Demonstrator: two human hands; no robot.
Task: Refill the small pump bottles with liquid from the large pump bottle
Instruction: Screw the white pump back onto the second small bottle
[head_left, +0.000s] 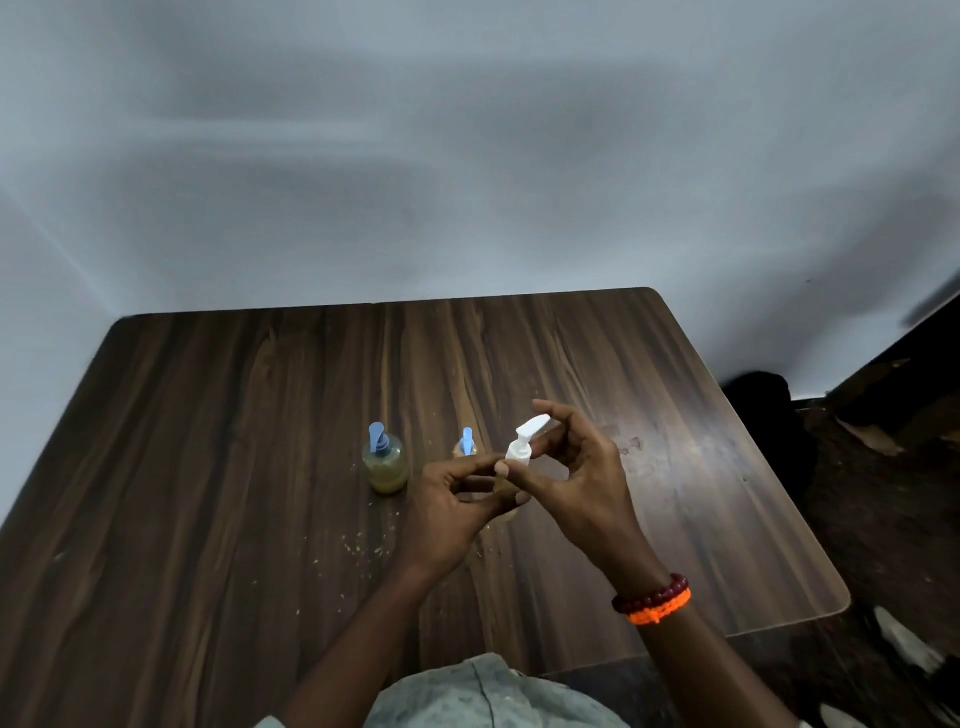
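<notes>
Both hands meet over the middle of the dark wood table, closed around a bottle with a white pump. The left hand wraps the bottle's body from the left, its fingers curled shut so that almost nothing of the body shows; only a pale sliver of the base peeks out below the palm. The right hand comes in from the right, thumb and fingertips pinched on the white collar, the other fingers arched loosely above the spout. The bottle's long axis runs roughly upright, leaning slightly toward the right, and the spout points up and to the right, away from the person. Whether its base rests on the table cannot be told. To the left stands a bottle of yellowish liquid with a blue pump, upright, its spout pointing toward the far edge. Between it and the hands, a second blue-pump bottle stands upright, mostly hidden behind the left fingers. A bracelet of dark red beads and orange cord circles the right wrist. Pale crumbs speckle the table near the left wrist.
</notes>
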